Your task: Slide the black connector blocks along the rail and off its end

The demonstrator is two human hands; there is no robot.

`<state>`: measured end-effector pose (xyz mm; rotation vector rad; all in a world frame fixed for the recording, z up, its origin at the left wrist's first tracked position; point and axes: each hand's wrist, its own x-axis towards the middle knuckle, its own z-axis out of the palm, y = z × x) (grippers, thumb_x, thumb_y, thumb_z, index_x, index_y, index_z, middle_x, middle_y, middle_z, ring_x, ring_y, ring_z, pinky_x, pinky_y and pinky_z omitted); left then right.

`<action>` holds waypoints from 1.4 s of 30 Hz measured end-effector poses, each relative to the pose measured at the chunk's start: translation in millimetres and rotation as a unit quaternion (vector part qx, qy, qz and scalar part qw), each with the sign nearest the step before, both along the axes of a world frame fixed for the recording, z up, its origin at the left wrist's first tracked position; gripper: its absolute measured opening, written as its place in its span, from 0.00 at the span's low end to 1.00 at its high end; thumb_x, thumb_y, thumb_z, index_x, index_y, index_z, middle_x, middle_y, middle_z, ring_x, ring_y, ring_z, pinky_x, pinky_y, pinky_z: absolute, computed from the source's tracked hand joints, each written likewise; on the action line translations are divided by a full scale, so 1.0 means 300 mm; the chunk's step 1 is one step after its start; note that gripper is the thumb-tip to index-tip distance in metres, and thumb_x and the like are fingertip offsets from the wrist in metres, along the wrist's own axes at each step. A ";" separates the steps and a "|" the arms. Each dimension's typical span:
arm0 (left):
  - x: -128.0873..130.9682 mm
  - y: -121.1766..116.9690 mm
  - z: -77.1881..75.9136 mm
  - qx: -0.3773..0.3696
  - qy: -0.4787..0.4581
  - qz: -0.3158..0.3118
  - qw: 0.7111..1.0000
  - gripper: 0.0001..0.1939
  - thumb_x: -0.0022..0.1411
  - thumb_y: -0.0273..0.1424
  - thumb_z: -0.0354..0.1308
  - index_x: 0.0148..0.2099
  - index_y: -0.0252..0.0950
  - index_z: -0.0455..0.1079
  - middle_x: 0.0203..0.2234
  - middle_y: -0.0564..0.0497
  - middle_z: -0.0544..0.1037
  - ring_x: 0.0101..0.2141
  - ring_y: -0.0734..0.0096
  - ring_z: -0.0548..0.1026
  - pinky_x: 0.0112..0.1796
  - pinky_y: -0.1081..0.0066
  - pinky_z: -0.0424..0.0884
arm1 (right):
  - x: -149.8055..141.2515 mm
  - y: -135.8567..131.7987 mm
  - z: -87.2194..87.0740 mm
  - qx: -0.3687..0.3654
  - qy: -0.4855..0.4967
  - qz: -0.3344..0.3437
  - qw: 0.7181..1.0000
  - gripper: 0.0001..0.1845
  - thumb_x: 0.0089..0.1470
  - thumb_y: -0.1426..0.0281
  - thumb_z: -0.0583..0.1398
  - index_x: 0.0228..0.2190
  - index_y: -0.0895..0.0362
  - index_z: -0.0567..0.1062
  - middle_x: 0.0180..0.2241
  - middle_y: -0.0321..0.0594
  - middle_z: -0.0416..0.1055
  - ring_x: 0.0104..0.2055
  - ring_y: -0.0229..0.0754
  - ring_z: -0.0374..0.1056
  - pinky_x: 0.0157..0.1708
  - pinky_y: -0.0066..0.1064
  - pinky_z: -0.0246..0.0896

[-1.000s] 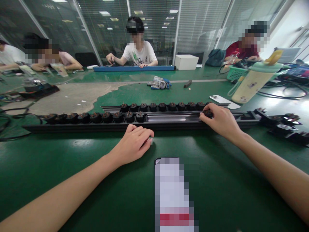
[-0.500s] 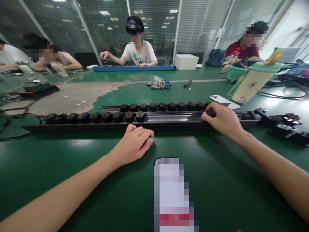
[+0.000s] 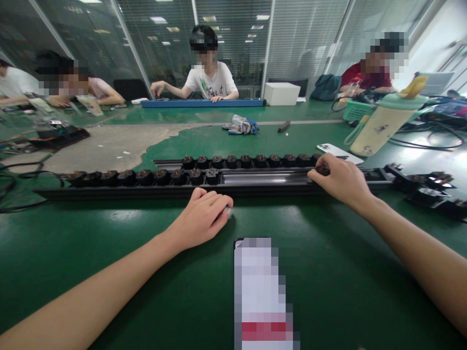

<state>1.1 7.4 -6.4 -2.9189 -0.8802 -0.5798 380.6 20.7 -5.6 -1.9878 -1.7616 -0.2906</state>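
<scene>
My right hand (image 3: 343, 179) pinches a black socket module (image 3: 323, 169) between thumb and fingers, at the right part of a long black channel rail (image 3: 146, 193). My left hand (image 3: 204, 214) lies on the table just in front of that rail, its fingers curled and closed; whatever they hold, if anything, is hidden. A row of similar black modules (image 3: 161, 176) with copper-coloured contacts sits in the left half of the rail. Between this row and my right hand the rail's shiny inside shows. Behind it, a second rail (image 3: 166, 164) carries another row of modules.
Loose black modules (image 3: 425, 195) lie at the right. A phone (image 3: 260, 287) is in front of me. A pale tumbler (image 3: 383, 124), a white phone (image 3: 339, 151), gloves (image 3: 241, 125) and black cables (image 3: 22, 189) lie around. Co-workers sit across the table, one behind a blue rail (image 3: 202, 103).
My right hand has shifted slightly right along the rail with the black socket module. My left hand stays in place. The co-worker opposite has lowered a hand toward the blue rail.
</scene>
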 end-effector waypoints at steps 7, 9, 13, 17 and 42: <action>0.002 0.002 -0.002 0.002 -0.003 0.001 1.000 0.09 0.75 0.30 0.47 0.47 0.35 0.68 0.37 0.51 0.79 0.35 0.68 0.72 0.43 0.62 0.56 | 0.005 -0.001 0.014 -0.033 -0.013 -0.030 0.999 0.19 0.54 0.53 0.56 0.38 0.54 0.72 0.33 0.45 0.73 0.34 0.47 0.66 0.32 0.35 0.49; 0.001 0.003 -0.003 0.003 -0.005 0.000 1.000 0.08 0.75 0.30 0.47 0.47 0.35 0.68 0.38 0.51 0.78 0.36 0.68 0.73 0.44 0.62 0.55 | 0.008 -0.002 0.021 -0.046 -0.014 -0.042 0.998 0.19 0.54 0.52 0.56 0.38 0.54 0.72 0.34 0.45 0.74 0.34 0.47 0.65 0.32 0.35 0.49; 0.000 0.004 -0.004 -0.001 -0.005 0.001 1.000 0.08 0.75 0.30 0.47 0.46 0.36 0.68 0.37 0.51 0.78 0.36 0.68 0.73 0.44 0.62 0.55 | 0.017 -0.004 0.029 -0.058 -0.018 -0.056 0.997 0.20 0.54 0.51 0.55 0.39 0.54 0.72 0.36 0.46 0.74 0.35 0.47 0.66 0.32 0.35 0.49; 0.000 0.002 -0.004 0.000 -0.006 0.001 1.000 0.08 0.75 0.30 0.47 0.47 0.35 0.68 0.37 0.51 0.78 0.36 0.68 0.73 0.44 0.62 0.55 | 0.030 -0.003 0.033 -0.070 -0.024 -0.070 0.995 0.21 0.54 0.50 0.55 0.38 0.54 0.71 0.37 0.45 0.74 0.36 0.47 0.66 0.32 0.34 0.47; -0.002 0.005 -0.005 0.005 0.002 0.002 1.000 0.08 0.75 0.31 0.47 0.47 0.36 0.67 0.38 0.51 0.79 0.36 0.67 0.73 0.44 0.61 0.56 | 0.134 0.008 0.083 -0.201 -0.092 -0.166 0.961 0.30 0.57 0.45 0.45 0.41 0.55 0.71 0.43 0.55 0.75 0.48 0.61 0.70 0.39 0.43 0.61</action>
